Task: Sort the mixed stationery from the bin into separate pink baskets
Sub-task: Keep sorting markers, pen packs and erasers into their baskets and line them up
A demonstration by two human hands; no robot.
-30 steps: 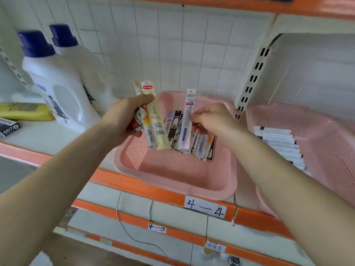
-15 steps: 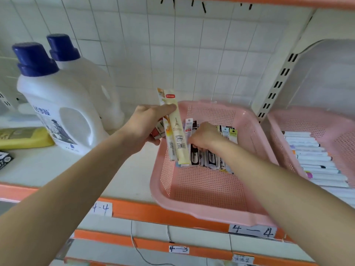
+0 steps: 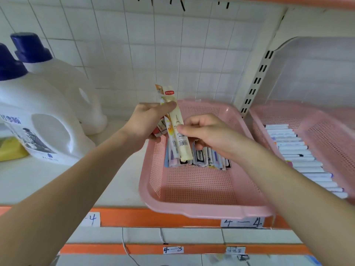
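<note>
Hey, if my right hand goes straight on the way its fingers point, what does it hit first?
The cream packet gripped in the left hand above the pink basket. The right hand has its fingertips right at the packet's edge; whether they touch it is unclear.

The left hand (image 3: 146,121) grips a bunch of long packets (image 3: 177,127) above the pink basket (image 3: 192,189). The right hand (image 3: 207,133) pinches, it seems, the cream packet's middle.
</note>
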